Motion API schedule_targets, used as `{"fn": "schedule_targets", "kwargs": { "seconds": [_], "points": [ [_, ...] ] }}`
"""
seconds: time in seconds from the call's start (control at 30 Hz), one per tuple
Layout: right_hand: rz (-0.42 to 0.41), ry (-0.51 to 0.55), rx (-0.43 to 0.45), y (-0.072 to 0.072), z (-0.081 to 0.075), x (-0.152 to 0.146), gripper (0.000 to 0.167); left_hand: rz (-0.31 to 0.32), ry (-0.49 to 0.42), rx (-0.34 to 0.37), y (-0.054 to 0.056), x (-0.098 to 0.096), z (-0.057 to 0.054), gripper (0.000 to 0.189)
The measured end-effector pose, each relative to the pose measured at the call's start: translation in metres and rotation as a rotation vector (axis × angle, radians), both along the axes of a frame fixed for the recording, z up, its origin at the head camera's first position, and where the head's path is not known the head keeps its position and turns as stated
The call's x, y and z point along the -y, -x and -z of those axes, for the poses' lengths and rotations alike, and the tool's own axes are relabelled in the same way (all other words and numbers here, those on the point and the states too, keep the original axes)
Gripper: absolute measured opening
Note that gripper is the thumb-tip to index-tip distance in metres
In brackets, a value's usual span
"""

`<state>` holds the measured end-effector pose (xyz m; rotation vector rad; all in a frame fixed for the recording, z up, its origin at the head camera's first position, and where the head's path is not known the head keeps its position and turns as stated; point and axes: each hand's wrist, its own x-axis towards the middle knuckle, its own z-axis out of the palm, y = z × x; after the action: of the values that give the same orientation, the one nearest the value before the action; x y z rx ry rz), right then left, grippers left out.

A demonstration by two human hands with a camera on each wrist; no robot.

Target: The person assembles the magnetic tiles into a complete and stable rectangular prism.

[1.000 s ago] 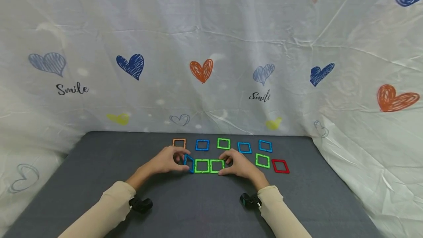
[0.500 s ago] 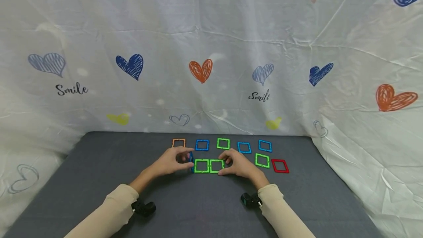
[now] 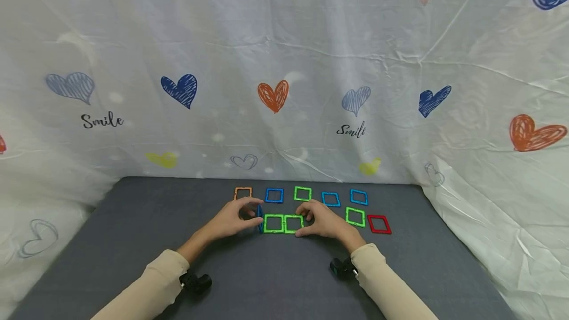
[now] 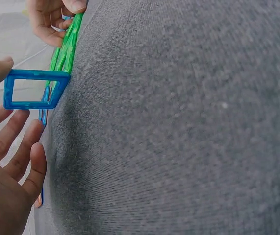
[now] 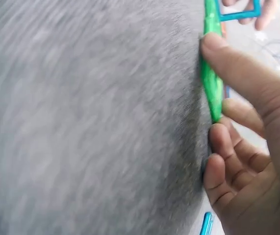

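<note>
My left hand (image 3: pixel 231 217) pinches a blue square magnetic tile (image 4: pixel 37 74), an open frame, between thumb and fingers. The tile stands upright on edge at the left end of two green tiles. These two, the left green tile (image 3: pixel 265 224) and the right green tile (image 3: pixel 294 231), lie flat side by side on the table. My right hand (image 3: pixel 324 222) grips the right green tile, thumb on its near edge and fingers at its far right corner. In the right wrist view the thumb presses on the green edge.
Behind lies a row of loose tiles: orange (image 3: pixel 243 188), blue (image 3: pixel 274 202), green (image 3: pixel 303 187) and two more blue ones. Right of my right hand lie another green tile (image 3: pixel 355 209) and a red tile (image 3: pixel 379 217). The dark grey table (image 3: pixel 266 280) ends at a white curtain (image 3: pixel 302 132).
My left hand has moved slightly right, and the blue tile has swung from a slant to upright against the left green tile. My right hand keeps its place on the right green tile.
</note>
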<state>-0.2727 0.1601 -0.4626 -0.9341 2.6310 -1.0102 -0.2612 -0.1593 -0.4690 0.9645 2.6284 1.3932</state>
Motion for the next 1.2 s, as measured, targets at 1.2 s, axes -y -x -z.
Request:
{"fn": "schedule_targets", "kwargs": {
  "seconds": [1.2],
  "points": [
    [0.093, 0.220, -0.304, -0.029, -0.023, -0.107, 0.026, -0.106, -0.037, 0.013, -0.003, -0.010, 0.002, 0.040]
  ]
}}
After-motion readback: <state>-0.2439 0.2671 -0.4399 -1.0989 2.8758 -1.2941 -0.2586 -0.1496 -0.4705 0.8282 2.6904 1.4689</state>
